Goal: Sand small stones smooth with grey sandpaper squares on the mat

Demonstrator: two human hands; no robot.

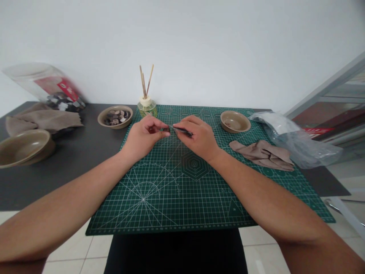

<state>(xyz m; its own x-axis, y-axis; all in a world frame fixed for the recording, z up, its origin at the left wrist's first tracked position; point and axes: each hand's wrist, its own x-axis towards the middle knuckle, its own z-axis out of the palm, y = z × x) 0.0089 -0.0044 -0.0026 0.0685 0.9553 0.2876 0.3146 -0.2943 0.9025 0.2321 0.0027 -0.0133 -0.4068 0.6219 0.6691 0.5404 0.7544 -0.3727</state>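
Observation:
My left hand (146, 135) is closed in a pinch, thumb against fingertips, on a small dark piece (169, 129) that is mostly hidden. Facing it, my right hand (199, 137) grips a slim dark tool (184, 131) whose pointed end reaches toward the piece. Its exact kind is too small to make out. Both hands are over the upper middle of a green cutting mat (159, 205) with white grid lines. To the left of my left hand stands a bowl (100, 121) holding several dark and brownish flat pieces (117, 116). Another bowl (235, 128) sits beyond my right hand.
A reed diffuser (147, 107) stands behind my left hand. At far left are a large bowl (21, 148), a brown cloth (45, 118) and a clear bag (48, 82) with dark pieces. At right lie another brown cloth (265, 154) and a plastic bag (296, 140).

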